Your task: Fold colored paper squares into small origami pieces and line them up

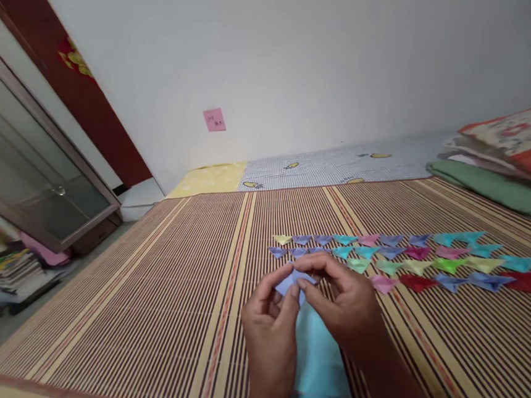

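Both hands, left hand (270, 329) and right hand (347, 302), are closed in a pinch on the small folded blue paper piece (293, 282) at lower centre of the frame; its point is directed upward, between both sets of fingertips, equally near each.

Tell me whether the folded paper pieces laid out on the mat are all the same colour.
No: the folded pieces on the striped mat are blue, teal, pink, green, red and yellow.
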Motion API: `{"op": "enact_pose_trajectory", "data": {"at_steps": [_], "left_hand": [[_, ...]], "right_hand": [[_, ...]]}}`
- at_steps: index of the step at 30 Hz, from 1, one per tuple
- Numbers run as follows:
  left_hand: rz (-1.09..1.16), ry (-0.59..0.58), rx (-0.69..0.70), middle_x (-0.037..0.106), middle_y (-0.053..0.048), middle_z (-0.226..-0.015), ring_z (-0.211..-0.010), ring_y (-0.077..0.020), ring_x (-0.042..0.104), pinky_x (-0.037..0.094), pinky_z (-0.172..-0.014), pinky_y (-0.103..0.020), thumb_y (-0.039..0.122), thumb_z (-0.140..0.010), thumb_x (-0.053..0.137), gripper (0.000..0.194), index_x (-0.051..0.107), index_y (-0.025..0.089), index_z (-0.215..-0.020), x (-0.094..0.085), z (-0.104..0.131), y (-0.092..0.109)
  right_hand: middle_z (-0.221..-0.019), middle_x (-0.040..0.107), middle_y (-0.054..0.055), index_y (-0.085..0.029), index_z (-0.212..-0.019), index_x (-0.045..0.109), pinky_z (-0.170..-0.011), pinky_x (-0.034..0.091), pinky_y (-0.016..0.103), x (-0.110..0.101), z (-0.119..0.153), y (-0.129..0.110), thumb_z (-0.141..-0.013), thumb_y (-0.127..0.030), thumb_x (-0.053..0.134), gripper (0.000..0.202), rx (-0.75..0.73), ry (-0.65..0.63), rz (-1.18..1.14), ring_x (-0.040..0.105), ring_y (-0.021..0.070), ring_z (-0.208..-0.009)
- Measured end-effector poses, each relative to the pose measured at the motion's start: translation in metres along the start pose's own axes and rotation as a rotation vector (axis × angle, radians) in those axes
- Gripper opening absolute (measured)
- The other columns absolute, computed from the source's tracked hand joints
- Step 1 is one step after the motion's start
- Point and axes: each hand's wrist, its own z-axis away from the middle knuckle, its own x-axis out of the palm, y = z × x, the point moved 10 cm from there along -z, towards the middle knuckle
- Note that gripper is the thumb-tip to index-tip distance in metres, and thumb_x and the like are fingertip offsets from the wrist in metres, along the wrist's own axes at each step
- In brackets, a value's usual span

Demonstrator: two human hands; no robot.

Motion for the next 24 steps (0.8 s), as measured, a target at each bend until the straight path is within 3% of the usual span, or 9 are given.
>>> {"op": "enact_pose_trajectory", "data": {"at_steps": [4, 8, 14, 18, 22, 24], "left_hand": [[0.104, 0.079, -0.027, 0.076, -0.007, -0.118, -0.103, -0.0176, 0.074, 0.059, -0.09, -0.028, 0.021, -0.085, 0.075, 0.039, 0.071, 0.025, -0.123, -0.002, -0.001, -0.009], [0.11, 0.056, -0.02, 0.075, -0.008, -0.119, -0.1, -0.0165, 0.074, 0.059, -0.088, -0.027, 0.021, -0.085, 0.075, 0.048, 0.065, 0.025, -0.132, 0.002, -0.002, -0.01], [0.088, -0.049, -0.101, 0.078, -0.005, -0.087, -0.071, -0.0132, 0.072, 0.057, -0.065, -0.02, 0.022, -0.083, 0.078, 0.039, 0.071, 0.019, -0.121, 0.01, -0.004, -0.016], [0.107, -0.094, -0.13, 0.079, -0.007, -0.09, -0.076, -0.0164, 0.075, 0.059, -0.07, -0.024, 0.024, -0.081, 0.079, 0.035, 0.072, 0.018, -0.115, 0.013, -0.003, -0.015], [0.095, -0.057, -0.135, 0.08, -0.008, -0.092, -0.08, -0.0189, 0.076, 0.06, -0.072, -0.026, 0.026, -0.08, 0.081, 0.033, 0.073, 0.018, -0.111, 0.007, -0.003, -0.017], [0.081, -0.061, -0.118, 0.08, -0.008, -0.093, -0.082, -0.0197, 0.077, 0.061, -0.074, -0.028, 0.027, -0.081, 0.08, 0.033, 0.073, 0.018, -0.112, 0.007, -0.003, -0.018]], "right_hand": [[-0.102, 0.073, 0.005, -0.022, -0.108, 0.07, -0.08, 0.054, 0.035, 0.001, 0.0, 0.016, -0.089, -0.025, 0.065, 0.02, 0.123, -0.037, -0.025, 0.068, 0.0209, -0.09], [-0.092, 0.07, 0.006, -0.02, -0.091, 0.072, -0.079, 0.053, 0.033, 0.0, -0.004, 0.012, -0.094, -0.028, 0.061, 0.014, 0.061, -0.051, -0.058, 0.066, 0.0215, -0.093], [-0.083, 0.066, 0.003, -0.02, -0.082, 0.072, -0.077, 0.05, 0.033, -0.003, -0.004, 0.007, -0.094, -0.025, 0.063, 0.016, 0.03, -0.044, -0.071, 0.062, 0.0203, -0.086], [-0.083, 0.065, 0.002, -0.021, -0.087, 0.075, -0.073, 0.048, 0.032, -0.004, -0.002, 0.008, -0.092, -0.027, 0.067, 0.012, 0.052, -0.057, -0.068, 0.061, 0.019, -0.082], [-0.092, 0.069, 0.003, -0.021, -0.096, 0.075, -0.08, 0.048, 0.033, 0.001, -0.002, 0.003, -0.1, -0.031, 0.056, 0.022, 0.046, -0.144, -0.117, 0.064, 0.0191, -0.09], [-0.09, 0.067, 0.002, -0.022, -0.098, 0.075, -0.076, 0.047, 0.032, 0.001, -0.001, 0.005, -0.096, -0.031, 0.062, 0.016, 0.077, -0.137, -0.08, 0.063, 0.0183, -0.086]]}}
